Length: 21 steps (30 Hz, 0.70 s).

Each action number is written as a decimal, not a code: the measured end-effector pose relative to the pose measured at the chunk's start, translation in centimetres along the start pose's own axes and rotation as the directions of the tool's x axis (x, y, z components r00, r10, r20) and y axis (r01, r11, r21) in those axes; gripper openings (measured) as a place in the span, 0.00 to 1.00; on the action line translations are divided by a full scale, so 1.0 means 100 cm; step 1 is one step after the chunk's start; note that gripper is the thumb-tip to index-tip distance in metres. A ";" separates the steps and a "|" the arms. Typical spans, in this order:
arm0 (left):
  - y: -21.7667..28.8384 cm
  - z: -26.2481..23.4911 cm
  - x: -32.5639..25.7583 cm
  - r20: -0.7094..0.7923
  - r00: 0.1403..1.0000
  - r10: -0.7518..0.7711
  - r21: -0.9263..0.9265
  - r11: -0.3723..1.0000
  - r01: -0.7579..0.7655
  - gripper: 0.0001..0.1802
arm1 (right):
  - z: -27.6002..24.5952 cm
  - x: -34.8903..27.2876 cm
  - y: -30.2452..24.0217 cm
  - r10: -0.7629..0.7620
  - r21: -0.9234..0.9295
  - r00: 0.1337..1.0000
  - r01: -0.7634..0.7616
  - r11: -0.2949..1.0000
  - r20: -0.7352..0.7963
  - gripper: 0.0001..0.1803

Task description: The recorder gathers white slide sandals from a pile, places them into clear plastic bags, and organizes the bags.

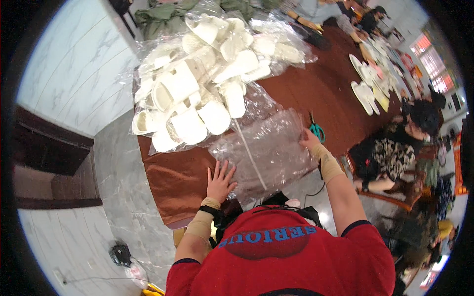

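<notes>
A clear plastic bag [284, 135] lies flat on the brown tablecloth in front of me. Along it runs a thin white strip [251, 155]. My left hand [220, 183] rests with fingers spread at the bag's left edge, partly on the cloth. At the opposite edge, my right hand [310, 141] has its fingers bent onto the plastic and seems to pinch it. Just beyond those fingers are teal-handled scissors [317, 132]. A big heap of white slippers [185, 123], lying on and among crumpled clear plastic, fills the table's far left part.
The brown-covered table [328, 89] stretches away to the far right, where white cut-out pieces [368, 81] lie. Other people sit along its right side, one in a black patterned top [395, 153]. Green cloth [160, 19] is bunched behind the slippers. A marbled wall [74, 64] stands left.
</notes>
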<state>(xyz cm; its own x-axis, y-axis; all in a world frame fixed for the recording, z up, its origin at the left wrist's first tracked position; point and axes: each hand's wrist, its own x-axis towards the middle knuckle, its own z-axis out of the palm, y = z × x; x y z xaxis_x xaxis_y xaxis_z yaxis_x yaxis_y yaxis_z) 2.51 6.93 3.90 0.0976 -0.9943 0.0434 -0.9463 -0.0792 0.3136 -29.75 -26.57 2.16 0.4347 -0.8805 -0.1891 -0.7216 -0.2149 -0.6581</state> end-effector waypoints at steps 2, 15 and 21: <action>-0.003 0.000 -0.009 0.009 0.996 -0.090 -0.002 0.996 0.090 0.33 | -0.002 0.029 -0.024 0.012 -0.021 0.997 -0.010 1.000 0.076 0.36; 0.051 -0.011 0.038 -0.020 0.911 -0.411 -0.028 0.911 0.411 0.41 | 0.072 0.235 -0.128 -0.024 0.064 0.949 0.004 0.998 0.313 0.20; 0.051 0.008 0.032 0.040 0.857 -0.514 0.021 0.858 0.513 0.42 | -0.014 0.213 -0.211 -0.471 0.298 0.882 0.456 0.839 -0.025 0.23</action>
<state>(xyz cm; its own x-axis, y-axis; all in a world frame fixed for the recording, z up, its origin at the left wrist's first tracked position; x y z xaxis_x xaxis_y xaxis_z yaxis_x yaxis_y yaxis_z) -2.20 3.25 4.88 0.5573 -0.8144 -0.1618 -0.7681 -0.5797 0.2719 -6.03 -41.41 13.06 0.7096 -0.6860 0.1610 -0.2467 -0.4559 -0.8552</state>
